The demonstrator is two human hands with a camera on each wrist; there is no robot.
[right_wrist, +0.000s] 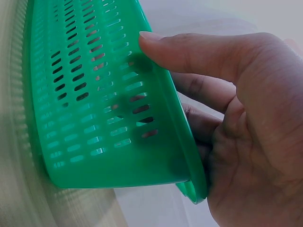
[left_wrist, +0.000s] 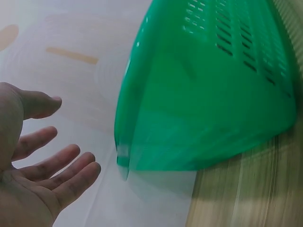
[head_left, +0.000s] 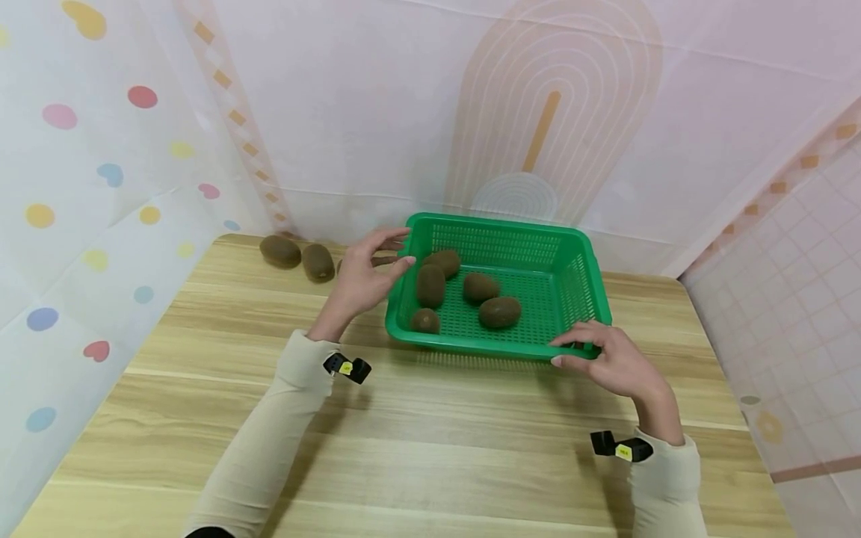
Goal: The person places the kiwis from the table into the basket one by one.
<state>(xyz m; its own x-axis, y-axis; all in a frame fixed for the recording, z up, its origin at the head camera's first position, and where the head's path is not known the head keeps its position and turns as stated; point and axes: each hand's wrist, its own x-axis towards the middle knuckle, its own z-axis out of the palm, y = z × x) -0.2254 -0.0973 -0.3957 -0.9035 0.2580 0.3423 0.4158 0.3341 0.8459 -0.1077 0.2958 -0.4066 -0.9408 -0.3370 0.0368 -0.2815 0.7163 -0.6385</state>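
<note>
Gripping near-right corner rim of green basket (head_left: pixel 578 258), right hand (head_left: pixel 615 366) pinches it, thumb inside wall. Left hand (head_left: pixel 363 276) hovers beside left rim, fingers (left_wrist: pixel 71 172) spread, not touching. Basket on bench (head_left: pixel 437 441), long axis left-right.

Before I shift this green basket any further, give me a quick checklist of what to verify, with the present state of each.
1. Right hand grips the basket rim: ok, thumb over the near right corner in the right wrist view.
2. Left hand on the basket: not ok, fingers open and apart from the wall.
3. Kiwis inside: ok, five lie on the floor.
4. Kiwis outside: not ok, some lie on the table beside the basket.
5. Basket flat on the table: cannot tell.
</note>
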